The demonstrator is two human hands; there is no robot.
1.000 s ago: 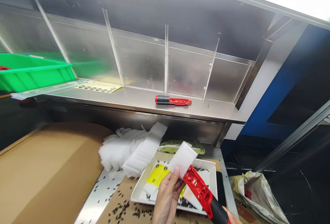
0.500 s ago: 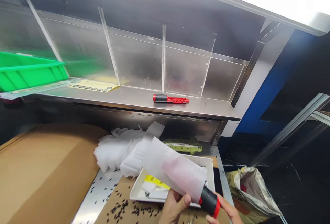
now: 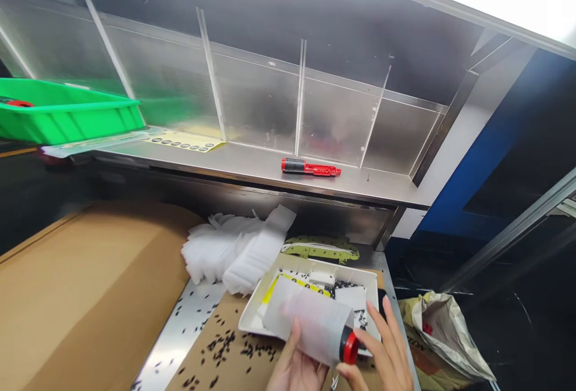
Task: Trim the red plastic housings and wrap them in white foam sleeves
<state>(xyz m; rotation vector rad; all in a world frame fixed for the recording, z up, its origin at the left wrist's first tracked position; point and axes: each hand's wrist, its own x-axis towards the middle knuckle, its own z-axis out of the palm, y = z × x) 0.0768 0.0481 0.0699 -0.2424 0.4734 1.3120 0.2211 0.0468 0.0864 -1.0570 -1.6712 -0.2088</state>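
"In the head view, where was the red-and-black part (image 3: 349, 348)?"

"Mostly inside the translucent white sleeve (image 3: 315, 319), only its end showing, held over the near side of the white tray (image 3: 355, 275) on the table (image 3: 171, 343)."

"Which way did its long axis run?"

"Slantwise: the sleeve's far end pointed left and away from the person, while the red end pointed right and back toward them."

"And the hands?"

"The left hand (image 3: 299, 367) was clamped on the sleeve near its middle, thumb on the near side. The right hand (image 3: 387, 352) was nearer the red end, just right of it. Its outer fingers stood apart; whether thumb and index gripped that end, nobody could tell."
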